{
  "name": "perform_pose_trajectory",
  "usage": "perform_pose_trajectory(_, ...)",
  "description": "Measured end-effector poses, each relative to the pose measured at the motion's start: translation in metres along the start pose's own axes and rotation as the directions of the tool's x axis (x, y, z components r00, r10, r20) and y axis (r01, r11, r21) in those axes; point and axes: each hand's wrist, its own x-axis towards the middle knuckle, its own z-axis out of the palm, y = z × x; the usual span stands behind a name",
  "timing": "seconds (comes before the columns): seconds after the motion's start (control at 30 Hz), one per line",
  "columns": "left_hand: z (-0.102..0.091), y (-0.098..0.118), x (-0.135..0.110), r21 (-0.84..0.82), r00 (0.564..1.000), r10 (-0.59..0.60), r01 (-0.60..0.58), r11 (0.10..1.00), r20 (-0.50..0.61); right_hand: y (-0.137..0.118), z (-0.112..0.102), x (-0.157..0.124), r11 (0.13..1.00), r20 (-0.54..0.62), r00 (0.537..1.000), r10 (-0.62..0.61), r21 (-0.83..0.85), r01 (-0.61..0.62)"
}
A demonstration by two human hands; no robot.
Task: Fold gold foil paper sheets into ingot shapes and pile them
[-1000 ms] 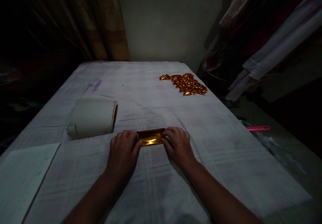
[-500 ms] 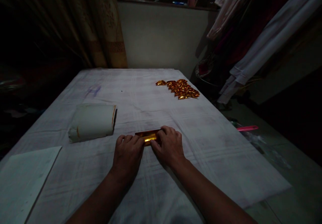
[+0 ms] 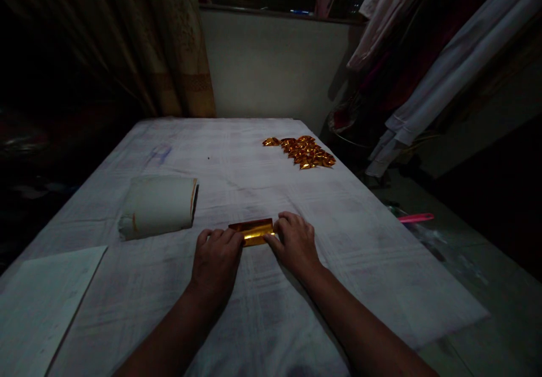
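Note:
A small strip of shiny gold foil paper (image 3: 252, 231) lies flat on the white cloth of the table (image 3: 271, 196), near its front middle. My left hand (image 3: 217, 261) presses down on the strip's left end with curled fingers. My right hand (image 3: 295, 243) holds its right end, fingers bent over the edge. A heap of several folded gold foil pieces (image 3: 301, 151) sits at the far right of the table, well beyond both hands.
A white roll of paper (image 3: 157, 206) lies on its side to the left of the hands. A flat white sheet (image 3: 38, 303) covers the near left corner. Curtains hang at the back left, clothes at the right. A pink object (image 3: 415, 217) lies past the table's right edge.
The visible foil is shorter than a second ago. My right hand slid left toward my left hand, then back slightly right. The camera tilted up a little.

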Motion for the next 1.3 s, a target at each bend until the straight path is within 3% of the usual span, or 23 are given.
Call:
perform_pose_trajectory(0.2, 0.004, -0.002, -0.002, -0.005, 1.0, 0.013, -0.013, 1.0, -0.022, 0.014, 0.0, -0.002, 0.999, -0.037, 0.999, 0.015, -0.035, -0.016)
perform_pose_trajectory(0.43, -0.001, 0.01, -0.005, -0.083, 0.989, 0.149, -0.149, 0.985, -0.003, 0.013, 0.003, -0.004, 0.999, -0.063, 0.998, 0.007, -0.033, -0.009)
perform_pose_trajectory(0.63, -0.002, 0.015, -0.008, -0.11, 0.993, 0.114, -0.111, 0.988, 0.017, 0.014, 0.003, -0.005, 1.0, -0.062, 0.998, -0.004, -0.029, 0.002)
perform_pose_trajectory(1.3, -0.019, -0.022, -0.034, -0.04, 0.998, 0.02, -0.017, 0.999, 0.067, 0.017, 0.006, -0.004, 0.999, -0.069, 0.997, -0.024, -0.023, 0.022)
